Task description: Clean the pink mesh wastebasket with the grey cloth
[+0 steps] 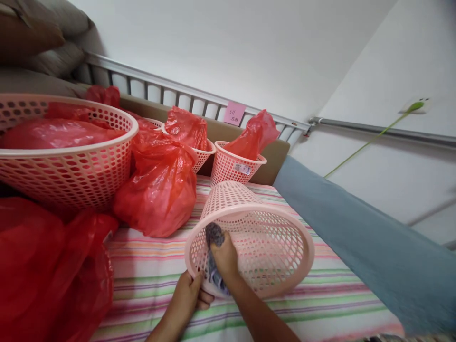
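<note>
Your landmark is the tipped pink basket [230, 195], lying on the striped cloth [142, 280] with its wide mouth turned toward you. Your left hand [188, 290] is at the lower left of that basket's mouth, grasping the rim, with the thumb up against it and the other fingers underneath. Your right hand [226, 256] reaches inside the mouth, on the left side, its fingers closed around a grey-blue cloth [215, 275]; a dark bunched end sticks up above your fist, and the rest hangs down along the basket's inner wall toward the lower rim. Just left of the tipped basket and a little behind it, you have a filled red plastic bag [156, 185]. Farther left stands a large pink basket [89, 171] with red plastic inside, and more red bags [53, 275] lie in front of that, well to the left of your landmark. Directly behind the tipped basket is a small upright basket [231, 166], a label on its side and red plastic rising out of it. Above and behind your landmark, a pink note [234, 113] with handwriting is on the metal railing [171, 78]. A blue-grey panel [356, 237] runs along its right side.
</note>
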A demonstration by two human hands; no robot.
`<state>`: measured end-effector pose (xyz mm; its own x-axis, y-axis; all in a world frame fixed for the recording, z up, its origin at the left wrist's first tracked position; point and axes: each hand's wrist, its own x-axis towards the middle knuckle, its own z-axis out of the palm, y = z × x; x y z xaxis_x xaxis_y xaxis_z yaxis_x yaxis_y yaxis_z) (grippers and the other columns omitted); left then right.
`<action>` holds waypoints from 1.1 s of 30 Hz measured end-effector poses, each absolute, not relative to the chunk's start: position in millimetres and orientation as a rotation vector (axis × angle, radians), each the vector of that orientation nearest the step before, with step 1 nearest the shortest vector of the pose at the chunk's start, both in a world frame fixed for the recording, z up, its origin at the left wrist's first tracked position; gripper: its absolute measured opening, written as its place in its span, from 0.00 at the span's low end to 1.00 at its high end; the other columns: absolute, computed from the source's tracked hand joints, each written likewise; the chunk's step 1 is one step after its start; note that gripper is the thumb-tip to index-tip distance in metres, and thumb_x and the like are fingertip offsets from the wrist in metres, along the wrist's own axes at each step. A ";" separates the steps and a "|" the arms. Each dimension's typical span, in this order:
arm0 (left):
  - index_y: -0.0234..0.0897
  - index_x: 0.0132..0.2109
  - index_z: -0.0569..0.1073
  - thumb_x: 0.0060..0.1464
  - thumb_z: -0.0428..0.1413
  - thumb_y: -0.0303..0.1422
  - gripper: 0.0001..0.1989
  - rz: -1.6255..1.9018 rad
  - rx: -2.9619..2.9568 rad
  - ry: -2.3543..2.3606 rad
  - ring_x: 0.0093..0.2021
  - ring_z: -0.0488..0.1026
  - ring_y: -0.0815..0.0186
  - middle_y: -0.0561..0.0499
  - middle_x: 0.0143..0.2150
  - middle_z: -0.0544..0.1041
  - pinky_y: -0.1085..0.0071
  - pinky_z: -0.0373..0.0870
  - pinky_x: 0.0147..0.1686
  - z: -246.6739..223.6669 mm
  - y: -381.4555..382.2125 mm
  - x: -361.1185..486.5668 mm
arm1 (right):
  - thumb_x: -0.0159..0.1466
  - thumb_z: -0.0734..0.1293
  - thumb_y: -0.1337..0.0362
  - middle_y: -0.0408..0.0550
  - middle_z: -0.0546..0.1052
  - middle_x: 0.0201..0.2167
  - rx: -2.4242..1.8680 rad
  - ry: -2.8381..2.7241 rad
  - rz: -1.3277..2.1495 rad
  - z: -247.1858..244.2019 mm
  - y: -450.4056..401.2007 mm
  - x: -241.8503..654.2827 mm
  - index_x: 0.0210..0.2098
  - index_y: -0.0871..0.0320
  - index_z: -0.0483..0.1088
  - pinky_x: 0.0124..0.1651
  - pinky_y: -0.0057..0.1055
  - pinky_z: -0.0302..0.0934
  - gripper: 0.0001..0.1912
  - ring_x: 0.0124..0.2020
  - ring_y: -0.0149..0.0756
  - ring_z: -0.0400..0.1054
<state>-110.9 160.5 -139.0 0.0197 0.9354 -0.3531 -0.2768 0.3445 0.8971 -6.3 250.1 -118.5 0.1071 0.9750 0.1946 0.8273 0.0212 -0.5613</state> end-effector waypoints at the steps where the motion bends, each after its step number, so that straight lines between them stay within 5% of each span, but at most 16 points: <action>1: 0.31 0.33 0.67 0.42 0.51 0.57 0.29 1.083 0.723 1.173 0.17 0.74 0.61 0.46 0.17 0.76 0.70 0.69 0.17 -140.8 160.9 -109.1 | 0.57 0.60 0.60 0.47 0.75 0.34 -1.903 -1.762 0.266 -118.6 268.3 -7.4 0.42 0.56 0.62 0.34 0.28 0.57 0.14 0.35 0.37 0.69; 9: 0.27 0.34 0.72 0.48 0.48 0.54 0.29 0.959 0.819 1.218 0.18 0.73 0.61 0.44 0.18 0.76 0.69 0.68 0.18 -122.7 166.0 -127.4 | 0.61 0.57 0.60 0.59 0.72 0.42 -1.981 -1.938 0.005 -126.0 351.2 -10.5 0.43 0.62 0.66 0.43 0.33 0.54 0.15 0.45 0.45 0.65; 13: 0.32 0.39 0.74 0.50 0.52 0.48 0.22 1.303 1.076 1.396 0.38 0.74 0.55 0.44 0.36 0.80 0.67 0.71 0.35 -103.2 172.1 -158.3 | 0.58 0.61 0.64 0.56 0.71 0.42 -1.955 -2.031 -0.025 -124.5 354.1 -10.5 0.49 0.59 0.63 0.45 0.32 0.52 0.19 0.46 0.43 0.63; 19: 0.32 0.32 0.70 0.49 0.50 0.50 0.23 1.247 0.928 1.322 0.16 0.68 0.64 0.54 0.18 0.71 0.71 0.67 0.16 -114.0 171.4 -148.9 | 0.55 0.62 0.66 0.48 0.73 0.38 -1.944 -2.110 0.017 -109.2 328.0 -10.6 0.50 0.53 0.63 0.40 0.28 0.54 0.22 0.40 0.37 0.66; 28: 0.34 0.25 0.66 0.49 0.49 0.52 0.23 1.254 0.870 1.293 0.11 0.66 0.68 0.55 0.12 0.68 0.76 0.61 0.11 -125.5 161.5 -124.7 | 0.48 0.62 0.71 0.49 0.71 0.43 -1.564 -2.121 0.321 -125.7 177.6 17.2 0.50 0.52 0.65 0.48 0.32 0.54 0.29 0.46 0.43 0.63; 33: 0.35 0.26 0.64 0.50 0.49 0.50 0.21 1.209 0.857 1.352 0.10 0.67 0.68 0.58 0.12 0.65 0.79 0.56 0.09 -124.4 163.6 -119.5 | 0.50 0.61 0.71 0.49 0.70 0.43 -1.586 -2.127 0.209 -123.9 201.9 16.9 0.52 0.53 0.63 0.49 0.31 0.53 0.28 0.47 0.41 0.62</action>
